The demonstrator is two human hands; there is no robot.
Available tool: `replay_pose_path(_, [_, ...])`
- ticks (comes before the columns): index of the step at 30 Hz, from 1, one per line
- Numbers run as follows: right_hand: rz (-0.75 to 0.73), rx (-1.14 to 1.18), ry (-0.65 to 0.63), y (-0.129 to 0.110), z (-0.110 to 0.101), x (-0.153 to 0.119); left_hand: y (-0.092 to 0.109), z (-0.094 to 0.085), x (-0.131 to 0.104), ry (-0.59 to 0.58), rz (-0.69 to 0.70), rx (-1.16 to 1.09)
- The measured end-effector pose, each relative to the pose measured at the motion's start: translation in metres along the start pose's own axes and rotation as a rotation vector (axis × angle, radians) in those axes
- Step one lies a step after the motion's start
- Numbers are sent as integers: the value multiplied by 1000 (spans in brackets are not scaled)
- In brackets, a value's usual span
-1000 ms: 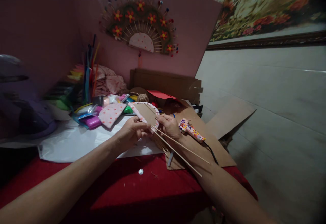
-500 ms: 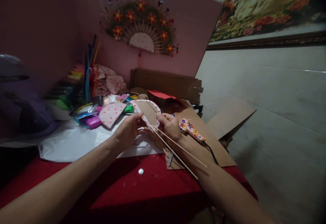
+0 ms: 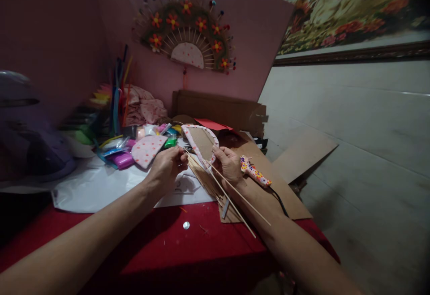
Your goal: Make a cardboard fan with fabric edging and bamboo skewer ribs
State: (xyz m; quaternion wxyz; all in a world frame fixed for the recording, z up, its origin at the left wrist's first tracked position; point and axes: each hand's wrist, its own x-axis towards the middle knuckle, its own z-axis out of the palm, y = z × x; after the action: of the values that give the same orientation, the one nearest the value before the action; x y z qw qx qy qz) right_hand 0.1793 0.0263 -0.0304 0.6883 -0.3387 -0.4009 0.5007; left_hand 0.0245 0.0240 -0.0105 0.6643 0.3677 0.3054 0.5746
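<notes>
My right hand (image 3: 230,164) pinches the right edge of a half-round cardboard piece (image 3: 201,140) with spotted fabric folded over its rim. Two thin wooden sticks (image 3: 238,196) extend from the piece toward me, passing over my right forearm. Just left of the piece is my left hand (image 3: 169,166), apart from it, its fingers curled with thumb and forefinger together. Whatever lies between those fingertips is too small to make out. Below the piece, a bundle of wooden sticks (image 3: 204,178) rests on the table. A matching spotted fabric half-round (image 3: 148,151) lies to the left.
A flower-patterned glue gun (image 3: 255,172) with a black cord lies on a cardboard sheet (image 3: 289,201) at right. Colourful packets (image 3: 122,160) crowd the left back. White sheeting (image 3: 83,194) covers part of the red cloth (image 3: 141,250). A decorated fan (image 3: 186,31) hangs behind.
My left hand has let go of the cardboard piece and drawn slightly left. The piece, in my right hand, has shifted a little right and up, uncovering more of the stick bundle.
</notes>
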Motion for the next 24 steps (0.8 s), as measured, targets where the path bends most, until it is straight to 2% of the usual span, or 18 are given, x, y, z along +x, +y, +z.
replay_pose_path(2, [-11,-13,-4,1,-1,0,-1,0,-1,-65,-7,14])
replay_pose_path(4, [-25,-15,-10,1,-2,0,0,1,-1,-74,-15,30])
replay_pose_path(8, [-34,-6,-10,2,-2,1,1,1,-2,-18,-8,62])
replay_pose_path(13, [-46,-12,14,0,-1,1,1,3,-3,-30,-22,47])
replay_pose_path(20, [-27,-6,16,-3,1,-1,2,1,-2,79,0,69])
replay_pose_path(22, [-32,-10,15,-3,0,-1,2,2,-4,27,2,112])
replay_pose_path(24, [-38,-16,17,-2,0,0,1,4,-7,-77,5,204])
